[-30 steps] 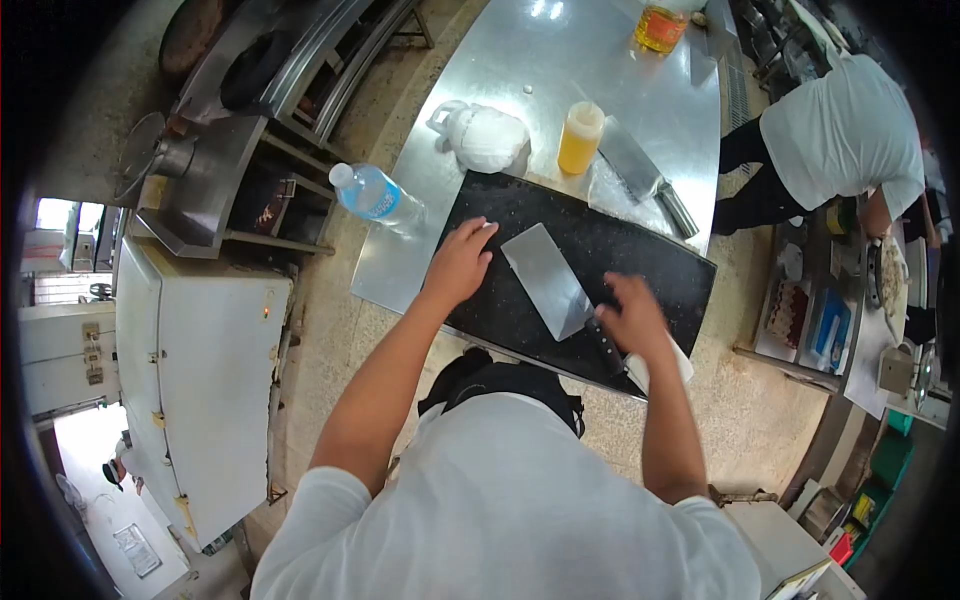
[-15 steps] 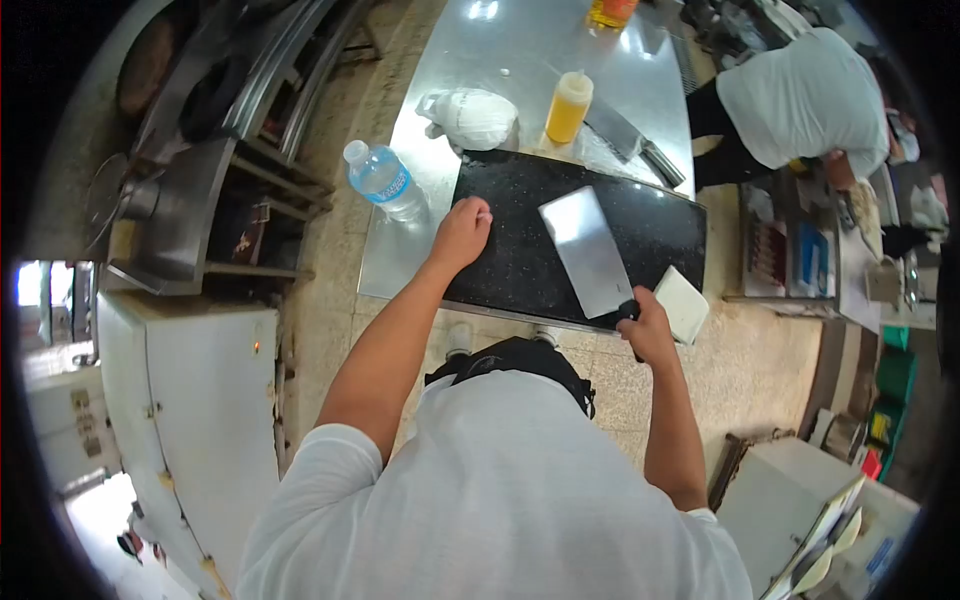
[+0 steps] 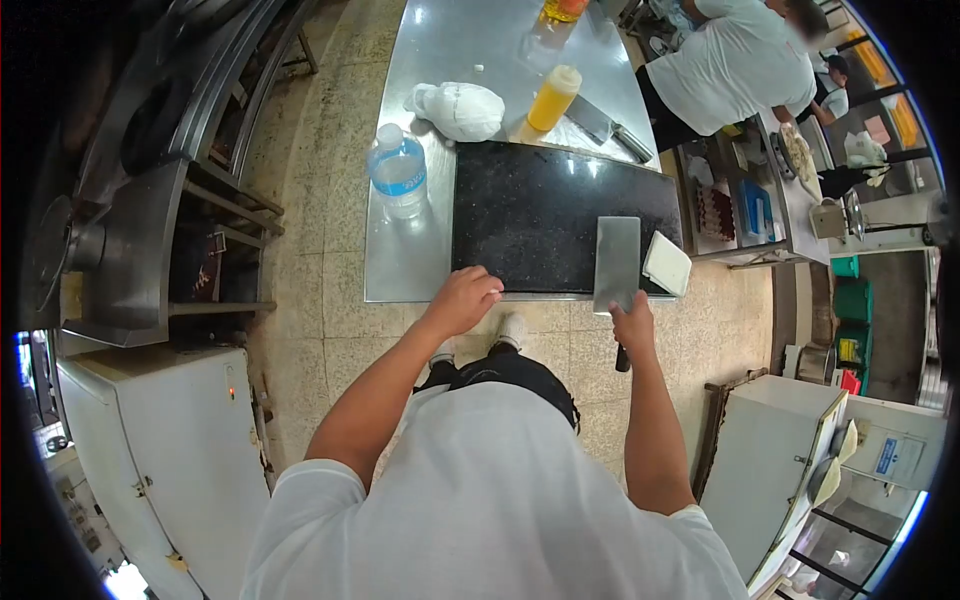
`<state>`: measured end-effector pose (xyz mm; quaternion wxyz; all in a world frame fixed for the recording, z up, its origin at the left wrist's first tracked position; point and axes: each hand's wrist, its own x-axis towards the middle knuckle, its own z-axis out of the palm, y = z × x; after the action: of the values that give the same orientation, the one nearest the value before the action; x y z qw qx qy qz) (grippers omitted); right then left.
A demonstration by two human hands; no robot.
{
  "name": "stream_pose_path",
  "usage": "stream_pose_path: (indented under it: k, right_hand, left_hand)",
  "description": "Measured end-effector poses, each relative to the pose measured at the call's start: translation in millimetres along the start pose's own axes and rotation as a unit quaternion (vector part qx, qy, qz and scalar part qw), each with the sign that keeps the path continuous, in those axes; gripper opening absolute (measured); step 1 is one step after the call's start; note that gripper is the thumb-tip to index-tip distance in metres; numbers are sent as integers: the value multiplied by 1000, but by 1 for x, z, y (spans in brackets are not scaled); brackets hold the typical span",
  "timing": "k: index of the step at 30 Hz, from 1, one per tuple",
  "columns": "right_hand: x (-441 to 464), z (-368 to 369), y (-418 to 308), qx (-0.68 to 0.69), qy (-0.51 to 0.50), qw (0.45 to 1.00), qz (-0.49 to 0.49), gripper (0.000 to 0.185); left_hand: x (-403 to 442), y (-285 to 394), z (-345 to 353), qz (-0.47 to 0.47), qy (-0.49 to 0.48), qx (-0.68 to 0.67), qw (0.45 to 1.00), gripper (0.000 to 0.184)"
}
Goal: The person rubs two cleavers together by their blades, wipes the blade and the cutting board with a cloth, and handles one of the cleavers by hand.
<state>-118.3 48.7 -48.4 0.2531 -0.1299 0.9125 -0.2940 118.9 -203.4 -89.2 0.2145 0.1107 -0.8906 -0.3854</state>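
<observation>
My right hand point(image 3: 632, 322) is closed round the black handle of a broad cleaver point(image 3: 617, 262), whose blade points away from me over the right front part of the black board point(image 3: 540, 215). At the board's front left edge is my left hand point(image 3: 468, 300), its fingers curled together; whether anything is in them is too small to tell. A folded white cloth point(image 3: 667, 264) lies on the board's right edge, just right of the blade.
The steel table point(image 3: 388, 265) also bears a water bottle point(image 3: 398, 172), a white wrapped bundle point(image 3: 457, 111), a yellow squeeze bottle point(image 3: 554, 98) and a second cleaver point(image 3: 590, 118). A co-worker point(image 3: 725, 65) bends over a counter at the right. White fridges point(image 3: 175, 430) stand lower left and right.
My right hand has taken hold of the cleaver and lifted it to the board's right side. My left hand has come back to the board's front edge with its fingers curled. The view has shifted.
</observation>
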Motion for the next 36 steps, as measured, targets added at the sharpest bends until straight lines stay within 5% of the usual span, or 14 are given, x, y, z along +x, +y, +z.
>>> stream_pose_path:
  k: [2, 4, 11, 15, 16, 19, 23, 29, 36]
  right_hand:
    - [-5, 24, -9, -145, 78, 967, -196, 40]
    - [-22, 57, -35, -147, 9, 980, -130, 44]
    - [-59, 80, -69, -127, -90, 965, -212, 41]
    - [-18, 42, 16, -72, 81, 990, -93, 39]
    - [-2, 29, 48, -120, 136, 967, -180, 34]
    - [14, 3, 77, -113, 126, 980, -107, 31]
    - [8, 4, 42, -95, 84, 991, -44, 43]
    - [-9, 37, -13, 32, 21, 999, 9, 35]
    - [-10, 37, -21, 42, 6, 999, 18, 33]
  left_hand:
    - [-6, 3, -6, -52, -8, -74, 996, 19]
    - [-14, 6, -22, -115, -2, -91, 989, 23]
    - [-88, -15, -85, -238, 20, -34, 970, 33]
    - [-137, -31, -104, -333, 64, -97, 936, 22]
    - [-144, -32, -105, -345, 75, -120, 928, 17]
    - [-150, -23, -103, -357, 106, -122, 920, 14]
    - [-140, -23, -82, -339, 135, -140, 920, 16]
    - [-77, -18, -62, -278, 138, -47, 949, 31]
    - [12, 17, -148, -131, 300, 47, 944, 54]
